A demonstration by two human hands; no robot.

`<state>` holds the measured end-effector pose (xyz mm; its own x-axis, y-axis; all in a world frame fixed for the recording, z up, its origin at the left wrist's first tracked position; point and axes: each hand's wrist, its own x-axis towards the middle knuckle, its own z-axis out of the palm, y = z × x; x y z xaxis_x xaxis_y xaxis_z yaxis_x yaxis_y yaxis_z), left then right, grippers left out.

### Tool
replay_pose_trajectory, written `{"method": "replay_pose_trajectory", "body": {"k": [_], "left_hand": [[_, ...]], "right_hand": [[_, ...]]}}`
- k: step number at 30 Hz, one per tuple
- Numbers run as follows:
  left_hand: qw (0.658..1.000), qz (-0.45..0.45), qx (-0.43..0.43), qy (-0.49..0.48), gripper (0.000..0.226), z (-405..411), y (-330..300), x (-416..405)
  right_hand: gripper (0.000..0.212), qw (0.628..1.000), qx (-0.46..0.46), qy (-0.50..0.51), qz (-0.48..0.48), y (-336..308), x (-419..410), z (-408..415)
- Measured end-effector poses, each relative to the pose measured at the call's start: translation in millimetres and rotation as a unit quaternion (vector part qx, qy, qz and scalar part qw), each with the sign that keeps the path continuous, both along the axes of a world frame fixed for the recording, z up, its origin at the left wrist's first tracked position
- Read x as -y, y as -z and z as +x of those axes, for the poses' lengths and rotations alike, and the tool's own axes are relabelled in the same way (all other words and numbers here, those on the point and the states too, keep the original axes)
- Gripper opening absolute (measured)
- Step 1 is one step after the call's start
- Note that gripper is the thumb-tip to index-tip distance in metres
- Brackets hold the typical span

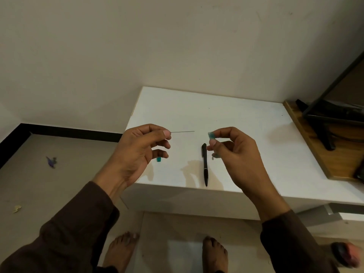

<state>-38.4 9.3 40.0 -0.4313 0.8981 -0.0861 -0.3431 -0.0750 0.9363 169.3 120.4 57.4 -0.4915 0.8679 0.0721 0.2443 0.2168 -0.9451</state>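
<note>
A thin grey rod (182, 131) is pinched in the left hand (137, 152), a teal plastic case (212, 135) in the right hand (234, 154); misaligned, the rod may be snapped.

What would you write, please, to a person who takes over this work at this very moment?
Left hand pinches a thin dark rod, tip pointing rightward.
Right hand pinches a small translucent teal piece; rod and piece are apart.
Black pen lies on the white table between the hands; a small teal bit lies near the left hand.
Done: both parts are in hand.
Left: probably bringing rod and teal piece together; the pen is untouched.
</note>
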Motion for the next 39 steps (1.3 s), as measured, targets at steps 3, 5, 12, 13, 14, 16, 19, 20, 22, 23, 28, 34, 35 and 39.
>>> {"method": "replay_pose_trajectory", "body": {"k": [3, 5, 12, 13, 14, 16, 19, 20, 22, 23, 28, 34, 35, 39], "left_hand": [[0.999, 0.005, 0.051, 0.018, 0.008, 8, 0, -1], [0.997, -0.002, 0.057, 0.051, 0.013, 12, 1, -2], [0.990, -0.042, -0.035, 0.127, 0.022, 13, 1, 3], [0.990, -0.047, -0.041, 0.124, 0.022, 13, 1, 3], [0.991, -0.049, -0.045, 0.120, 0.020, 12, 1, 3], [0.991, -0.046, -0.040, 0.118, 0.016, 10, 1, 5], [0.993, -0.044, -0.044, 0.101, 0.023, 3, -1, 11], [0.994, -0.043, -0.050, 0.085, 0.027, -2, -3, 14], [0.996, -0.038, -0.062, 0.041, 0.033, -15, -5, 22], [0.997, -0.036, -0.068, 0.016, 0.035, -23, -5, 27], [0.994, -0.035, -0.087, -0.047, 0.030, -46, 1, 46], [0.992, -0.051, -0.099, -0.054, 0.036, -48, 6, 51], [0.992, -0.052, -0.103, -0.055, 0.036, -49, 6, 51], [0.990, -0.055, -0.118, -0.055, 0.026, -51, 8, 50]], "right_hand": [[0.010, 0.995, -0.064, 0.014, -0.069, 2, 3, -7], [0.012, 0.993, -0.080, 0.000, -0.081, 4, 6, -13], [0.007, 0.990, -0.114, -0.033, -0.079, 3, 9, -21], [0.006, 0.987, -0.125, -0.042, -0.087, 3, 10, -23], [0.006, 0.985, -0.136, -0.052, -0.096, 3, 11, -25], [0.007, 0.980, -0.150, -0.063, -0.112, 3, 13, -30], [0.011, 0.979, -0.147, -0.062, -0.124, 3, 16, -38], [0.013, 0.981, -0.139, -0.059, -0.123, 3, 16, -41], [0.013, 0.985, -0.120, -0.043, -0.115, 8, 15, -46], [0.011, 0.990, -0.099, -0.034, -0.099, 13, 16, -50], [0.013, 0.983, 0.156, -0.067, 0.072, 47, 31, -84], [0.023, 0.952, 0.263, -0.064, 0.144, 73, 35, -107], [0.022, 0.951, 0.265, -0.060, 0.151, 74, 34, -109], [0.014, 0.947, 0.271, -0.067, 0.160, 77, 34, -111]]}}
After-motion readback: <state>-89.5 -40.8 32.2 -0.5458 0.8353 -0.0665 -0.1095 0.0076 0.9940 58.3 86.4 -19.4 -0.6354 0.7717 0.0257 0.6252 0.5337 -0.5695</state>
